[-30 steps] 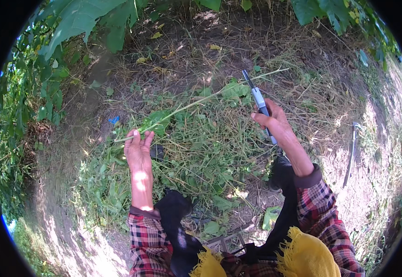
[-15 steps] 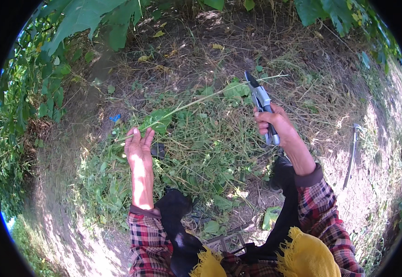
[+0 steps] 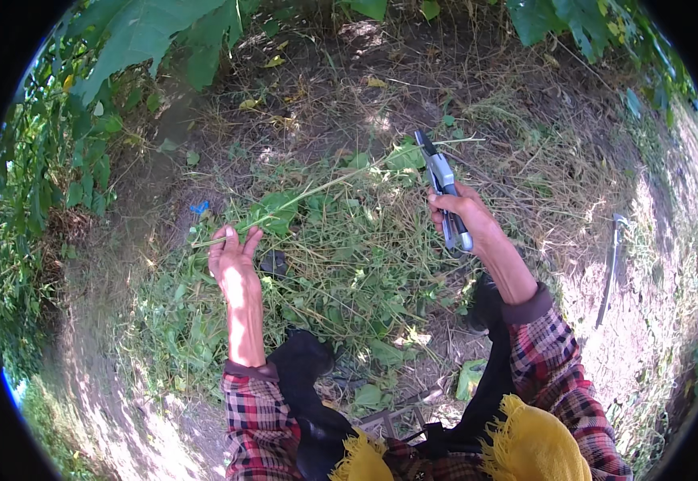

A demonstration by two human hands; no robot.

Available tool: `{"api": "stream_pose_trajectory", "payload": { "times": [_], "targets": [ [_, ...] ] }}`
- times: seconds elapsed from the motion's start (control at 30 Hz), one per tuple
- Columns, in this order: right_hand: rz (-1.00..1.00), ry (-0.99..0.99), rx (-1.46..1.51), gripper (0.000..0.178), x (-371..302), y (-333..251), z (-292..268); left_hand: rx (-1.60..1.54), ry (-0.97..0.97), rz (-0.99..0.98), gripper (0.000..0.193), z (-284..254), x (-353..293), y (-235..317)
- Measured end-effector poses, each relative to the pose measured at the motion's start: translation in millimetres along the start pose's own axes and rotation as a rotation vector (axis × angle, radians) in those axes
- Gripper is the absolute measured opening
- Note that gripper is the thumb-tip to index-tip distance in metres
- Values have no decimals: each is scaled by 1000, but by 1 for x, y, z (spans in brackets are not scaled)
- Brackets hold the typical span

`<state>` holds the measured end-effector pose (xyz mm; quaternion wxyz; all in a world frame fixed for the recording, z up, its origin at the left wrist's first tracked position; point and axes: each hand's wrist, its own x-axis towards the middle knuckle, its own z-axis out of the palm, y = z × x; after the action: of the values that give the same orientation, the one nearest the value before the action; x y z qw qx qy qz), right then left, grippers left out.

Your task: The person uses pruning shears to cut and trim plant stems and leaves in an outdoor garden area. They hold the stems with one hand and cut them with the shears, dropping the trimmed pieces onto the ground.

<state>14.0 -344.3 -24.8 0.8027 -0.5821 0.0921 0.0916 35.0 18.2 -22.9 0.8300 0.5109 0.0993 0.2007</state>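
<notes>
A long, thin green plant stem (image 3: 326,183) runs slantwise from lower left to upper right. Its lower end is pinched in my left hand (image 3: 235,255), next to a broad green leaf (image 3: 275,212). My right hand (image 3: 469,216) grips pruning shears (image 3: 442,178) with silver and dark handles. The dark blades lie across the stem near its far end, and the stem's tip sticks out beyond them. Whether the blades are closed on it I cannot tell.
Cut weeds (image 3: 341,264) lie heaped between my feet. A long thin tool (image 3: 608,272) rests on the ground at the right. A blue scrap (image 3: 200,207) lies at the left. Large-leaved plants (image 3: 140,48) hang in from above and from the left. Below is a yellow fringed cloth (image 3: 537,445).
My right hand and the shears have shifted a little left along the stem, and their handles look closer together. The left hand has moved slightly left with the stem.
</notes>
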Motion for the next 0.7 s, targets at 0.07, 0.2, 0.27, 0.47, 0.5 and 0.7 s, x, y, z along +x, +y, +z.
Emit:
{"api": "stream_pose_trajectory", "payload": {
  "times": [0.07, 0.2, 0.27, 0.47, 0.5, 0.7],
  "targets": [
    [-10, 0, -35, 22, 1, 0, 0, -12, 17, -11, 14, 0, 0, -1],
    [-6, -5, -28, 24, -2, -2, 7, -85, 99, -62, 15, -2, 0, -1],
    [9, 1, 14, 25, -3, -3, 8, -97, 143, -72, 14, -1, 0, -2],
    [-195, 262, -958, 27, -7, 2, 10, -20, 203, 25, 13, 2, -1, 3],
    [-188, 171, -774, 27, -1, 6, 3, -15, 206, 27, 13, 2, 0, 4],
    [95, 2, -173, 27, -3, 0, -5, -27, 269, 24, 13, 0, 4, 8]
  ]
}}
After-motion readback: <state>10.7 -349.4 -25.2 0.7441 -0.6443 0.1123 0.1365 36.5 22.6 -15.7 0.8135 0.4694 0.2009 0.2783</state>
